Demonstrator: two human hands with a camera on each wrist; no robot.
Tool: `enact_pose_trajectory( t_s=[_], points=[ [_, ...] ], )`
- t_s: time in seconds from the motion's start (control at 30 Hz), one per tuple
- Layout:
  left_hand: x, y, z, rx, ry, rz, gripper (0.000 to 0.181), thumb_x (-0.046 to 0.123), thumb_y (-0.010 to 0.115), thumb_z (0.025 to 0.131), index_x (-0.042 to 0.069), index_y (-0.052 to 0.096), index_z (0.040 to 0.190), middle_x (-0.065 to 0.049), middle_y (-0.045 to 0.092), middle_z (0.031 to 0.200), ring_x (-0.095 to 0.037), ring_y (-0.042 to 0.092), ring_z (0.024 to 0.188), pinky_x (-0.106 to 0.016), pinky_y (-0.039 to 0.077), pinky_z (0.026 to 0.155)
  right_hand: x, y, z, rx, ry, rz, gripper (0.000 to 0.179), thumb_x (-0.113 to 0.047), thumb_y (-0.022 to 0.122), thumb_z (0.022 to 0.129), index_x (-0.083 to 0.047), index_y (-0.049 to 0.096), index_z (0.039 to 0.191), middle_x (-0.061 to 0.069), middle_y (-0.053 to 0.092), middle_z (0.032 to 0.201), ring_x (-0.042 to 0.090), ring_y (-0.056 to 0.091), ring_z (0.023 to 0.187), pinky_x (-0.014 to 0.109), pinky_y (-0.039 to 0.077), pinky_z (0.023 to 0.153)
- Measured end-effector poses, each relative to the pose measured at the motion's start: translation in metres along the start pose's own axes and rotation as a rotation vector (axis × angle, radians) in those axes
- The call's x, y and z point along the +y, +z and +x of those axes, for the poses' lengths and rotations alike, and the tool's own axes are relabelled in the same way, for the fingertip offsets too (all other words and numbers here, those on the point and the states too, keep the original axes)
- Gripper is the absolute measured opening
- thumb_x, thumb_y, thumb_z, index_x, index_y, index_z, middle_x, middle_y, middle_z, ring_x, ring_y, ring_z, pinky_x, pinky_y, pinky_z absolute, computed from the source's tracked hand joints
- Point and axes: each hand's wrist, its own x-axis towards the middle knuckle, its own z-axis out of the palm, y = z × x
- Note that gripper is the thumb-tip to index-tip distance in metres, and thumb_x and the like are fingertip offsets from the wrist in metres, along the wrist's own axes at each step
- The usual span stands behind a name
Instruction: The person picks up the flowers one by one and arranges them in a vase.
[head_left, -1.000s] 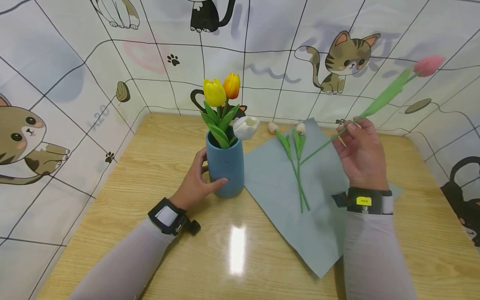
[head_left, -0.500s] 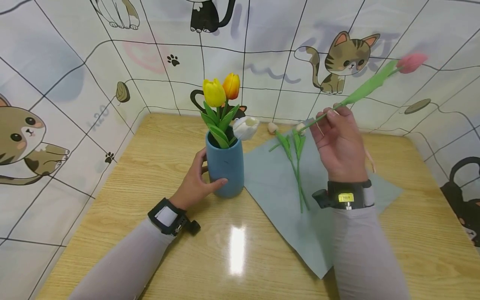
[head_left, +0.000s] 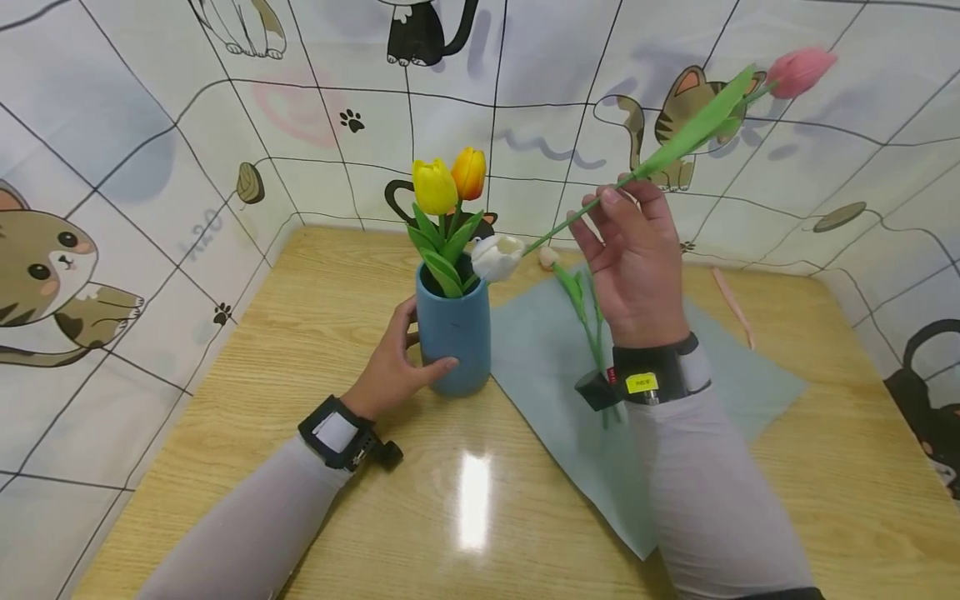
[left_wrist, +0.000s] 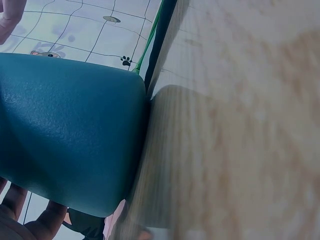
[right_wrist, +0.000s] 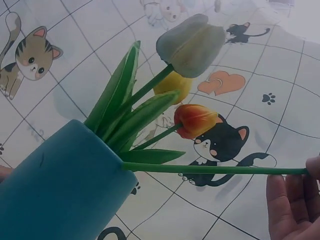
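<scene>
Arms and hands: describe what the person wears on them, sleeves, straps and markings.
Both hands are bare. The left hand and right hand come out of long, snug, pale grey sleeves. Each wrist carries a black band with a white panel and a small black camera unit: left band, right band. The right band also bears a small yellow label. No cables show.

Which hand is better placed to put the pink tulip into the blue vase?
The right hand: it already pinches the pink tulip by the stem, whose end is at the blue vase mouth. The left hand grips the vase, steadying it.
</scene>
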Motion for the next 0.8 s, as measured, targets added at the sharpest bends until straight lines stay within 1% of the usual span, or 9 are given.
enact_pose_trajectory(
  t_s=[0.2, 0.33, 0.47, 0.67, 0.8],
  points=[
    [0.0, 0.0, 0.001, -0.001, -0.013, 0.003, 0.098, 0.026, 0.084, 0.089, 0.033, 0.019, 0.162, 0.001, 0.032, 0.163, -0.028, 0.04, 0.147, -0.061, 0.041, 0.117, 0.002, 0.006, -0.001, 0.017, -0.039, -0.026, 0.014, 0.004, 0.065, 0.098, -0.008, 0.061, 0.104, 0.006, 0.065, 0.095, 0.019, 0.066, 0.091, 0.031, 0.065, 0.079],
    [0.0, 0.0, 0.001, 0.0, -0.013, 0.0, 0.098, 0.025, 0.084, 0.088, 0.033, 0.019, 0.162, 0.0, 0.032, 0.163, -0.028, 0.04, 0.147, -0.061, 0.041, 0.117, 0.003, 0.008, -0.001, 0.011, -0.042, -0.042, 0.015, 0.004, 0.066, 0.097, -0.008, 0.061, 0.105, 0.006, 0.065, 0.096, 0.019, 0.067, 0.091, 0.032, 0.065, 0.08],
    [-0.001, 0.001, 0.001, 0.0, -0.004, -0.009, 0.098, 0.023, 0.084, 0.088, 0.034, 0.019, 0.162, 0.001, 0.032, 0.163, -0.028, 0.041, 0.146, -0.062, 0.04, 0.117, 0.007, 0.009, -0.001, 0.001, -0.046, -0.085, 0.015, 0.004, 0.067, 0.097, -0.008, 0.061, 0.104, 0.006, 0.063, 0.098, 0.02, 0.067, 0.092, 0.032, 0.065, 0.08],
    [-0.001, 0.001, 0.001, 0.001, -0.002, -0.009, 0.098, 0.023, 0.084, 0.088, 0.034, 0.019, 0.161, 0.001, 0.033, 0.163, -0.028, 0.041, 0.146, -0.062, 0.04, 0.117, 0.016, 0.014, -0.004, -0.025, -0.088, -0.209, 0.015, 0.002, 0.063, 0.099, -0.011, 0.061, 0.107, 0.004, 0.062, 0.099, 0.02, 0.066, 0.095, 0.032, 0.065, 0.082],
    [-0.001, 0.001, 0.001, 0.0, 0.0, -0.007, 0.098, 0.023, 0.084, 0.088, 0.034, 0.019, 0.161, 0.001, 0.033, 0.163, -0.028, 0.041, 0.146, -0.062, 0.04, 0.117, 0.023, 0.017, -0.007, -0.052, -0.109, -0.28, 0.016, 0.0, 0.064, 0.099, -0.01, 0.06, 0.109, 0.005, 0.063, 0.099, 0.02, 0.066, 0.095, 0.033, 0.064, 0.084]
  ],
)
